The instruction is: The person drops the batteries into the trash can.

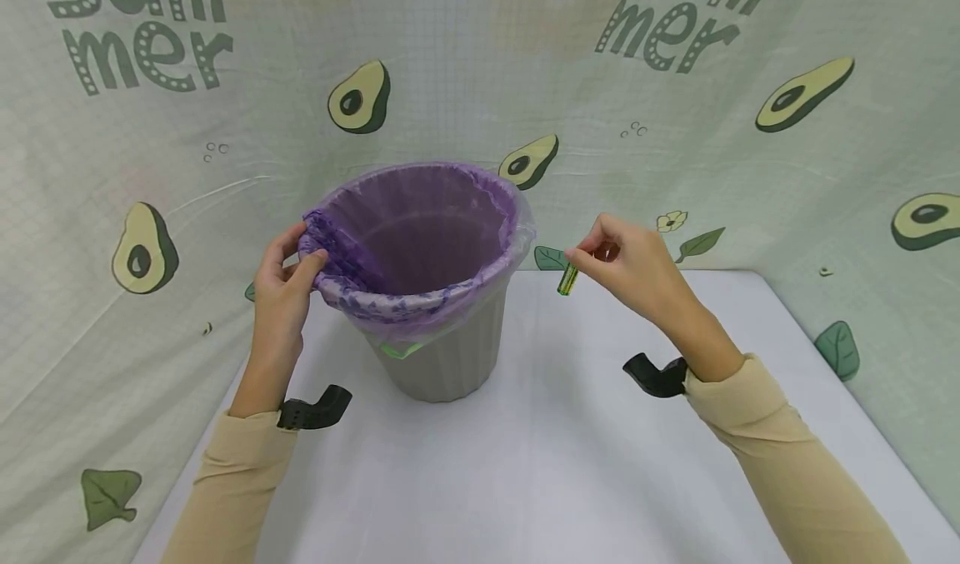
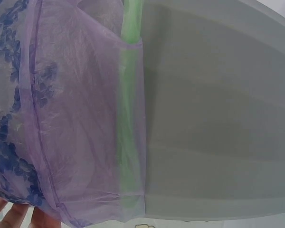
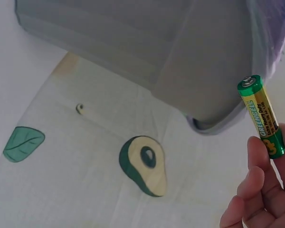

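So my right hand [image 1: 637, 268] pinches the little green-and-yellow battery [image 1: 567, 280] just beside the grey ribbed plastic bin [image 1: 442, 356], not dropped in yet, while my left hand [image 1: 283, 289] grips its purple liner bag [image 1: 352, 285].

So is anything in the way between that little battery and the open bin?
Nothing visible. The right hand pinches the battery just right of the bin; only open air lies between. The left hand grips the liner at the far rim.
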Motion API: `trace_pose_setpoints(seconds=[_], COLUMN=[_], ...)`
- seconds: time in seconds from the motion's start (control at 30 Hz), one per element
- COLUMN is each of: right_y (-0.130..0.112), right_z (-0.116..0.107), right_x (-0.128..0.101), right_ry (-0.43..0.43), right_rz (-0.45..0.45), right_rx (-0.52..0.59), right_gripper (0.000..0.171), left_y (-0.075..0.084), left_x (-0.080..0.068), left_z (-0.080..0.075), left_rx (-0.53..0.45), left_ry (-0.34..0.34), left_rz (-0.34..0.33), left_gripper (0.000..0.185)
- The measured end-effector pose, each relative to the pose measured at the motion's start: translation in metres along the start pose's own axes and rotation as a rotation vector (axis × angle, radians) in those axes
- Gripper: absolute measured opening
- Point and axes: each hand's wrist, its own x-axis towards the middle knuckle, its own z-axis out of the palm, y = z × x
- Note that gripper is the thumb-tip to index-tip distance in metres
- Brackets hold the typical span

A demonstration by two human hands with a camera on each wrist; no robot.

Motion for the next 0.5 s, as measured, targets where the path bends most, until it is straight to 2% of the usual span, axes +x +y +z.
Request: trace_pose_setpoints(seconds=[0.23, 0.5], right_y=[-0.024, -0.039], right_z=[-0.003, 0.006], right_x=[0.011, 0.02], right_ry=[0.089, 0.176], right_rz=[-0.011, -0.041], right_rx=[0.091, 0.209], right_gripper=[0.021, 0.018], left_y=[0.0, 0.0], left_x=[0.0, -0.001], left_z=[-0.001, -0.002], left_rx=[-0.002, -0.005], left_ry=[0.001, -0.002], left_rz=[0.0, 0.004], left_gripper=[0.05, 0.05])
